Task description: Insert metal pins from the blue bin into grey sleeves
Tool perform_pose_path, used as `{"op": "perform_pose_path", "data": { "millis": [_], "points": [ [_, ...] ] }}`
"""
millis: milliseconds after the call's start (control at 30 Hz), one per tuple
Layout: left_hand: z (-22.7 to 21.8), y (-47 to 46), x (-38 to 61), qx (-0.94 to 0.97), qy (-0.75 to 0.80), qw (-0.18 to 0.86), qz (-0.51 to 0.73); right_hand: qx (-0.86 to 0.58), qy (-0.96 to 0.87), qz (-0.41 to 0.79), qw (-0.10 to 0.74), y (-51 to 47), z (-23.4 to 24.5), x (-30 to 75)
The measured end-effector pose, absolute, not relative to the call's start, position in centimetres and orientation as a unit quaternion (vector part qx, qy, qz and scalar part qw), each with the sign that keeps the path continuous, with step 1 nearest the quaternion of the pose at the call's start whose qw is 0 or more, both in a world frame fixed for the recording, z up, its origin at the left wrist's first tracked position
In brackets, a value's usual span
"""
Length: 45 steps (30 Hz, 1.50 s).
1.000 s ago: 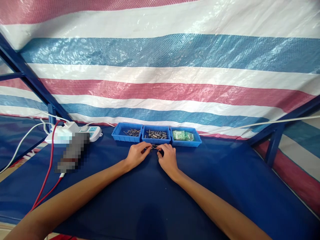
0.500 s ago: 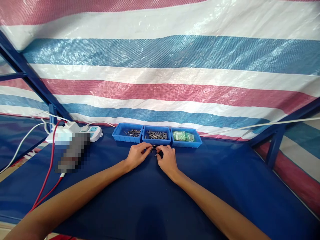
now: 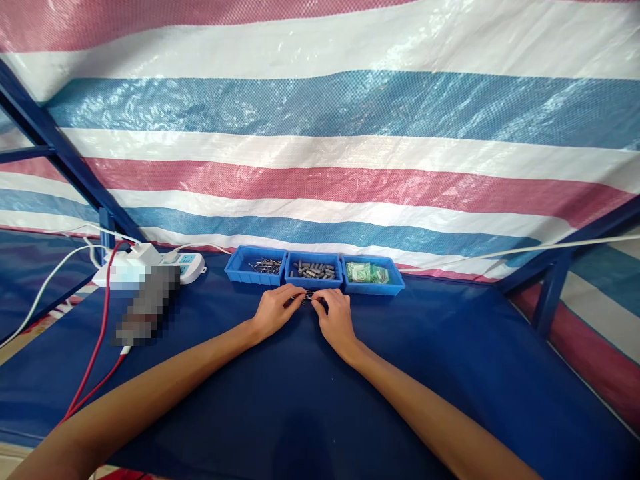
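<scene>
- While both forearms lie stretched across the blue table cover (image 3: 300, 407), the two hands meet at its far side, just in front of the middle tray.
- Left hand (image 3: 273, 312): knuckles up, fingers curled nearly closed, thumb and fingertips pinched on the small metal pins (image 3: 309, 297) lying between the two hands.
- Right hand (image 3: 336, 319): curled the same way, thumb and forefinger nipped together on the same little cluster, almost touching the left hand's fingertips (the pieces are too small to tell how many each hand has).
- The pins sit on the cover, just beside the front wall of the middle tray and between the two sets of fingertips.
- Three blue trays stand side by side, touching, along the back edge: the left tray (image 3: 253, 277) holds thin metal pins, the middle tray (image 3: 313, 283) holds short grey cylinders, the right tray (image 3: 373, 288) holds green packets.
- Off to the left, well apart from the hands, a white power strip (image 3: 189, 265) lies on the cover with a red cable (image 3: 103, 313) running down from it; a blurred-out object (image 3: 145, 303) lies near it.
- Behind everything hangs a striped tarp (image 3: 320, 133) in red, white and blue bands.
</scene>
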State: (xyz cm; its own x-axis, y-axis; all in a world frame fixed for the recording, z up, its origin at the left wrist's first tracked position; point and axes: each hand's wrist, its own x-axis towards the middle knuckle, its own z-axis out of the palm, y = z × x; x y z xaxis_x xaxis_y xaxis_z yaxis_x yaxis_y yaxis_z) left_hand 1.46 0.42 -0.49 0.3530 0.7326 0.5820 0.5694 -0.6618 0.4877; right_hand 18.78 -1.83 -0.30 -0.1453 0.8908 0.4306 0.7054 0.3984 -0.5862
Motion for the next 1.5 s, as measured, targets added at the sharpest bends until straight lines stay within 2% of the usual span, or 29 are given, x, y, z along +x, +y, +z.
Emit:
{"op": "perform_pose_path", "data": {
  "millis": [467,1000,1333,1500],
  "points": [
    [-0.4,0.5,1.4,0.828,0.375,0.112,0.401,-0.487,-0.726,0.134,0.467,-2.1,0.2,18.9],
    [0.3,0.0,1.3,0.807,0.403,0.107,0.419,-0.5,-0.728,0.144,0.446,-2.2,0.3,18.8],
    [0.3,-0.4,1.0,0.818,0.325,0.079,0.469,-0.473,-0.767,0.164,0.401,-2.2,0.1,18.6],
    [0.4,-0.8,0.9,0.799,0.356,0.118,0.47,-0.494,-0.758,0.175,0.389,-2.0,-0.2,18.6]
  ]
}}
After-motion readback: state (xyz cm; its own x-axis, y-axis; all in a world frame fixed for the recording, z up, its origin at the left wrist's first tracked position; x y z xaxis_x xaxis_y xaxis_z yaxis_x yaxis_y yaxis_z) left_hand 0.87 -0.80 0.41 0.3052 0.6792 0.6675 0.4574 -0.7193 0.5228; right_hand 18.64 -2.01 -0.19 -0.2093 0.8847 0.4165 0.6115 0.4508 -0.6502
